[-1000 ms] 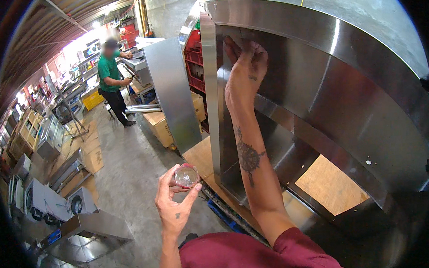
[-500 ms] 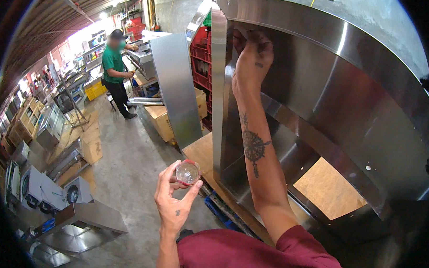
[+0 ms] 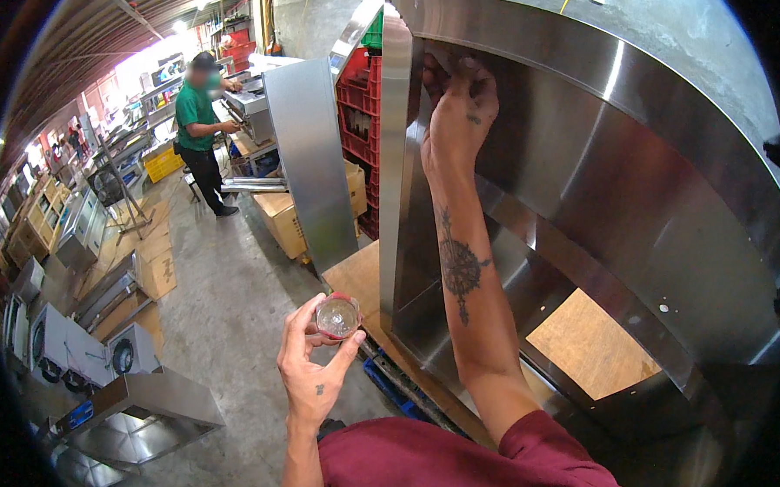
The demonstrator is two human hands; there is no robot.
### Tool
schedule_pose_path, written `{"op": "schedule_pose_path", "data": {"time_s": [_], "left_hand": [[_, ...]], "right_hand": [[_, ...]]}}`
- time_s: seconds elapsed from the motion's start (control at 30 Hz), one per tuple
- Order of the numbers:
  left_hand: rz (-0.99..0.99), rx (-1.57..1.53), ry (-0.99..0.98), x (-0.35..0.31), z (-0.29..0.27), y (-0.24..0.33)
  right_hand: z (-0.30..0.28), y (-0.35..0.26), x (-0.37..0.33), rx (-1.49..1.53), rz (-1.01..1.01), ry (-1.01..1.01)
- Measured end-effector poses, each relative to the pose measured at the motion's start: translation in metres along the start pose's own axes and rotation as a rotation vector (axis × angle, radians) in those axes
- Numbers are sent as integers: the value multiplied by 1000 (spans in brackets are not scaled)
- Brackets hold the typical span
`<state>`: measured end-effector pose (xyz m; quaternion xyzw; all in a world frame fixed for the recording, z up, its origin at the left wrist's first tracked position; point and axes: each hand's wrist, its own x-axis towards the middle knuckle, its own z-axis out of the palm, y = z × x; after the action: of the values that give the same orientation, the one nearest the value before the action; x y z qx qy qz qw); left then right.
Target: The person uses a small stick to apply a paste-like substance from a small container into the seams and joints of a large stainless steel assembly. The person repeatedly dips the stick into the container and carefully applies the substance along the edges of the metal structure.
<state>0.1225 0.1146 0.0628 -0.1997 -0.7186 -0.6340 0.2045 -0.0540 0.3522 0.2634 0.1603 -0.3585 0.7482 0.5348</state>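
Observation:
Between the thumb and fingers of my left hand [image 3: 311, 377] is a small round clear cup [image 3: 337, 317] with red about its rim, its round face turned up toward me. My right arm reaches up into a large stainless steel housing [image 3: 596, 182] on my right. There my right hand [image 3: 461, 105] is closed, fingers bent together, at the inside upper corner beside the upright edge. Whatever its fingertips hold, if anything, is hidden in shadow.
The housing rests on a wooden board [image 3: 357, 275]. A flat metal panel [image 3: 312, 160] and stacked red crates [image 3: 360, 114] stand behind it. Ahead left, a person in green [image 3: 200, 112] works at a bench. Metal hoods [image 3: 149, 411] lie on the floor at left.
My view has shifted slightly, so most things sit a little further left. My right fingers have moved slightly at the corner; the left hand keeps hold of the cup.

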Motion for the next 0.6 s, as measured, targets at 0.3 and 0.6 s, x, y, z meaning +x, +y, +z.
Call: {"op": "schedule_pose_path", "data": {"time_s": [0.3, 0.6], "left_hand": [[0, -12, -15, 5, 2, -1], [14, 19, -23, 7, 2, -2]], "right_hand": [[4, -2, 0, -26, -22, -60], [6, -5, 2, -39, 2, -21]]}}
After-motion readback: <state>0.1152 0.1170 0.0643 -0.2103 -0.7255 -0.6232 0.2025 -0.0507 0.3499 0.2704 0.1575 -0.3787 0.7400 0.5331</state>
